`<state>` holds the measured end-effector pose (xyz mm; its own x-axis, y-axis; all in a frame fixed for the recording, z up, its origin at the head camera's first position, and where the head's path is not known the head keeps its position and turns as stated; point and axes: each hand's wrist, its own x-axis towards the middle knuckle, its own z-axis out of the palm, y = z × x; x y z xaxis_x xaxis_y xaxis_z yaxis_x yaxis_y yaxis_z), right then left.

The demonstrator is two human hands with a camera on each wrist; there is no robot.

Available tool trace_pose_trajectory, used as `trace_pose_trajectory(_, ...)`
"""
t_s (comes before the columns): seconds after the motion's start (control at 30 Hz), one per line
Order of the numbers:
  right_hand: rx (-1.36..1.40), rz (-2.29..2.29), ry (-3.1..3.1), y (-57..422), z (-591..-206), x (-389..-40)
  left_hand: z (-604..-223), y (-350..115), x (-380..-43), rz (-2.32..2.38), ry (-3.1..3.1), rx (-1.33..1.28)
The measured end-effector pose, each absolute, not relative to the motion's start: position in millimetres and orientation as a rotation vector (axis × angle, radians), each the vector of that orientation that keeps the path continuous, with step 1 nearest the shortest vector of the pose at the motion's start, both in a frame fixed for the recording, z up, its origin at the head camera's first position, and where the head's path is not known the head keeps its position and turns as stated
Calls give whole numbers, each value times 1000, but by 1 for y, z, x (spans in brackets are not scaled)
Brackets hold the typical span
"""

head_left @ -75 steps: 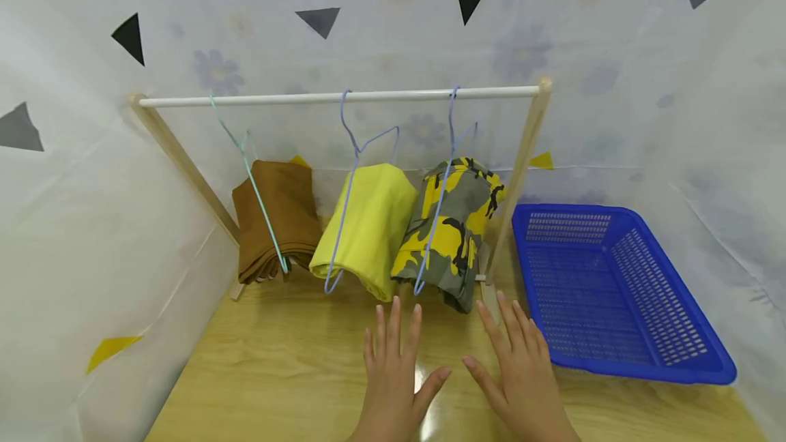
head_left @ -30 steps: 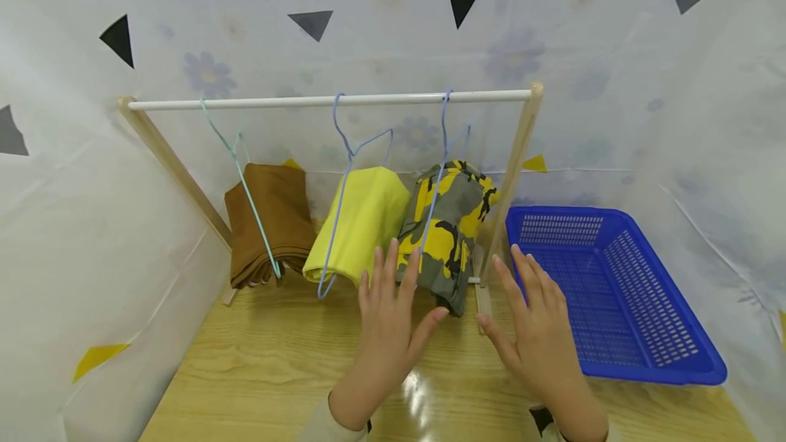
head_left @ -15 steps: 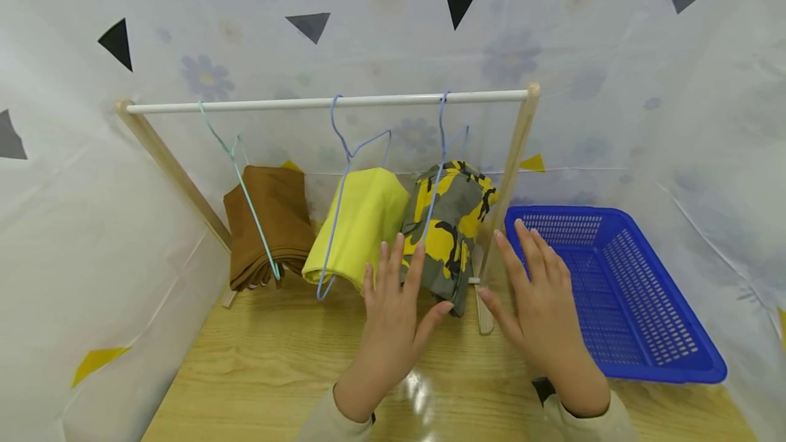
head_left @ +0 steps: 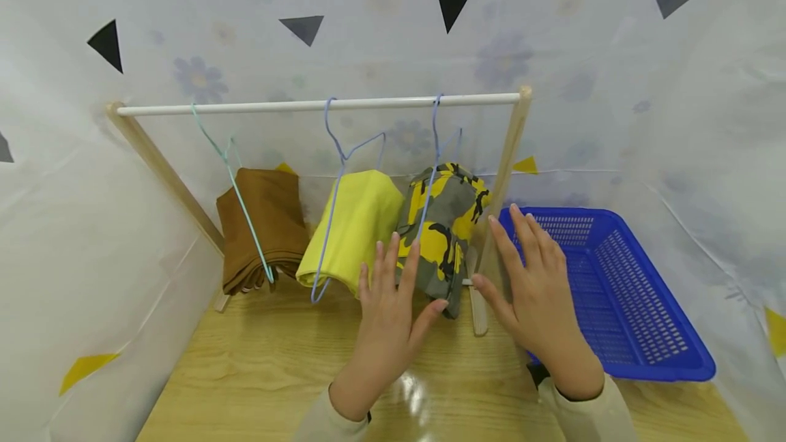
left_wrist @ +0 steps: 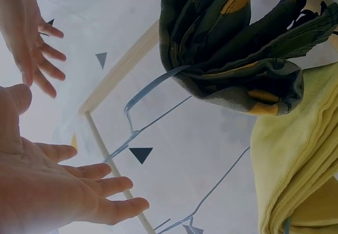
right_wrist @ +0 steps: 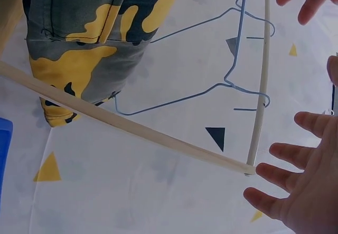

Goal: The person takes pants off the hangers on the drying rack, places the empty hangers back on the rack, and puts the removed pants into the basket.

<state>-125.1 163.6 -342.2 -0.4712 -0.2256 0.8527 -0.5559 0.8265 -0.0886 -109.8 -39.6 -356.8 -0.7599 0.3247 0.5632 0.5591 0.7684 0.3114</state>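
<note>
My left hand (head_left: 389,302), fingers straight and spread, hovers before a folded grey, black and yellow camouflage garment (head_left: 451,207) on a blue wire hanger (head_left: 433,155). My right hand (head_left: 540,292) is also spread, in front of the rack's right leg and the left side of a blue basket (head_left: 663,271). Neither hand holds anything. A folded yellow cloth (head_left: 362,217) hangs from another blue hanger (head_left: 340,162), left of the camouflage one. Farther left, a folded brown cloth (head_left: 270,210) hangs on a mint-green hanger (head_left: 236,183). In the left wrist view, the camouflage garment (left_wrist: 227,49) hangs beyond both hands.
The hangers hang on a white rod (head_left: 270,106) between wooden legs (head_left: 510,155). The rack and basket stand on a wood-grain table (head_left: 245,360). White flower-printed sheeting (head_left: 393,46) with black, grey and yellow triangles encloses the back and sides.
Both hands have risen from low over the table toward the rack, the right one now overlapping the basket's left side. The whole view has shifted slightly. The garments hang as before.
</note>
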Motion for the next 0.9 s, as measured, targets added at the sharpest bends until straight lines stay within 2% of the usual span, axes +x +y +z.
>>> trace_pose_trajectory(0.9,585,409,-2057,175,-321,-153,-347,-32,-122,-696,-2446,-731)
